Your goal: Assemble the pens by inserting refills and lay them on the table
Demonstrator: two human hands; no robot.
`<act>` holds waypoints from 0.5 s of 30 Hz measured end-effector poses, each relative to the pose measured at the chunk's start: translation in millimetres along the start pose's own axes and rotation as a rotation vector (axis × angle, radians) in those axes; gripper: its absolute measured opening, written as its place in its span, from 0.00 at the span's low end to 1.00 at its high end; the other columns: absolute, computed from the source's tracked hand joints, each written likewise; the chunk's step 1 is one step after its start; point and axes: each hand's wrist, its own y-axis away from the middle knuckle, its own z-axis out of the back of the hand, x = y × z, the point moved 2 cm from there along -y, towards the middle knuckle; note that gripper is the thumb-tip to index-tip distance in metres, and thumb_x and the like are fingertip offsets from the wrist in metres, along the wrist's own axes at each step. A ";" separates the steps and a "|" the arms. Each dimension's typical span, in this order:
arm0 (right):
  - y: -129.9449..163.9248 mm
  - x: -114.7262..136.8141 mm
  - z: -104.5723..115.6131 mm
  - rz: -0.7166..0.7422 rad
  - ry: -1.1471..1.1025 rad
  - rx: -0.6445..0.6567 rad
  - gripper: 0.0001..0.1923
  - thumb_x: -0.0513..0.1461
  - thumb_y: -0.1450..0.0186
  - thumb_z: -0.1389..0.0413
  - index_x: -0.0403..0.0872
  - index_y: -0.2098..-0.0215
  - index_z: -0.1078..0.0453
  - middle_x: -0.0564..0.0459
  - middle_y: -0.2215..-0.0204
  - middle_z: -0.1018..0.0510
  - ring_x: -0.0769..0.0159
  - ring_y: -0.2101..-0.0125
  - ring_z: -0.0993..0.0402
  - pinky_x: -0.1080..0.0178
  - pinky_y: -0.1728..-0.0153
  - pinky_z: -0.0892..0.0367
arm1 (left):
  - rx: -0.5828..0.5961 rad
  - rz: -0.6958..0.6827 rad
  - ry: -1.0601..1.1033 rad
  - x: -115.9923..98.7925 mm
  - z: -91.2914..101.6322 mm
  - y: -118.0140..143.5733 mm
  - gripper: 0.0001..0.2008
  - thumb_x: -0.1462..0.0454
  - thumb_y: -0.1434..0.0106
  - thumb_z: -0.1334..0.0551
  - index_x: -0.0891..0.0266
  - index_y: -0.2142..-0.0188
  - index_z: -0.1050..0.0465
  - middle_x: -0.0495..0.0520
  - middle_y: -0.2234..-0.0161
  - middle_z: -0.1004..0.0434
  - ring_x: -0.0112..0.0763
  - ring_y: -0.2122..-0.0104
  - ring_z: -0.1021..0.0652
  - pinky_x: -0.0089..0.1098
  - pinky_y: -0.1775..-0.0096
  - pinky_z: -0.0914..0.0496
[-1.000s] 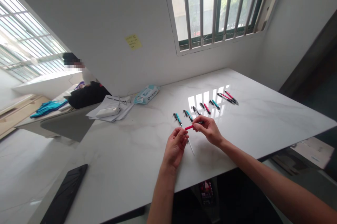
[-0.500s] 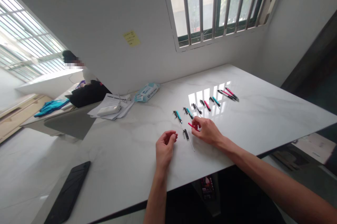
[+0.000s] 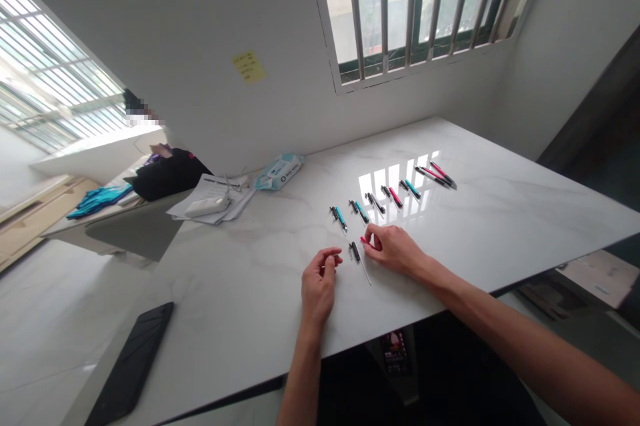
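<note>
My right hand [image 3: 393, 247] pinches a pink pen barrel [image 3: 367, 242] just above the table, beside a set of loose pen parts. That set has a black grip piece [image 3: 355, 251], a small dark part [image 3: 351, 248] that looks like a tip or spring, and a thin white refill [image 3: 366, 271]. To its left hovers my left hand [image 3: 319, 283], fingers loosely curled and apart, with nothing in it. Behind the hands runs a row of similar sets with teal barrels [image 3: 341, 217], a grey barrel [image 3: 376, 203] and a pink barrel [image 3: 395, 197].
Several whole pens [image 3: 435, 176] lie at the row's far right end. A wipes pack [image 3: 280, 171] and papers [image 3: 215, 203] with a white power strip [image 3: 207, 206] are at the back left. A black phone [image 3: 135, 359] lies front left. One person is far left.
The pink barrel in my right hand has turned a little and come closer to the black grip piece. My left hand has shifted slightly right, its index finger straighter.
</note>
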 end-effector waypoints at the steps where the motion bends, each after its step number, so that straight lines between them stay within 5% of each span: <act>1: -0.2 -0.6 0.0 -0.005 -0.022 -0.001 0.05 0.42 0.31 0.43 0.50 0.63 0.28 0.58 0.78 0.25 0.69 0.77 0.33 0.65 0.71 0.44 | -0.002 -0.008 -0.005 -0.4 -0.1 0.0 0.16 0.54 0.30 0.42 0.61 0.55 0.21 0.55 0.63 0.18 0.36 0.60 0.21 0.33 0.58 0.29; 7: -1.1 -1.9 0.0 0.027 -0.119 0.000 0.09 0.34 0.33 0.46 0.49 0.60 0.24 0.56 0.74 0.21 0.69 0.75 0.31 0.65 0.68 0.39 | -0.023 -0.051 0.008 -5.1 -1.0 0.5 0.12 0.57 0.31 0.41 0.60 0.58 0.23 0.54 0.62 0.19 0.33 0.63 0.24 0.33 0.57 0.29; 15: 0.7 2.6 -1.4 0.052 -0.092 0.026 0.08 0.36 0.34 0.43 0.50 0.59 0.23 0.56 0.70 0.18 0.69 0.73 0.28 0.65 0.68 0.39 | 0.000 -0.026 0.103 -0.2 -2.6 0.0 0.12 0.54 0.30 0.41 0.60 0.57 0.27 0.55 0.60 0.18 0.31 0.66 0.25 0.33 0.59 0.28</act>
